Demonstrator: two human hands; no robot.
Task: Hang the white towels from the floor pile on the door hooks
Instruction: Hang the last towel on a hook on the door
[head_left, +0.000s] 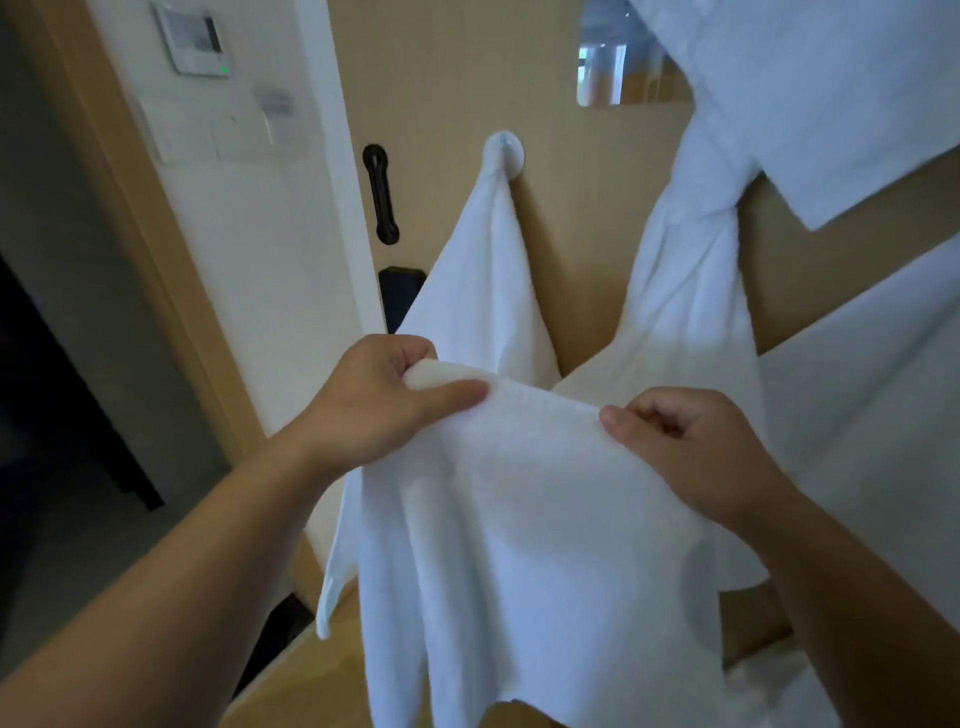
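Your left hand (374, 400) and right hand (685, 447) each pinch the top edge of the white terry towel (519, 545); it hangs below your fingers (452, 392), before the tan wooden door (571, 208).

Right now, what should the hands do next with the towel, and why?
Probably lift it toward a free hook. Both the left hand and right hand pinch the towel's top edge, and the round hook already carries a hanging towel.
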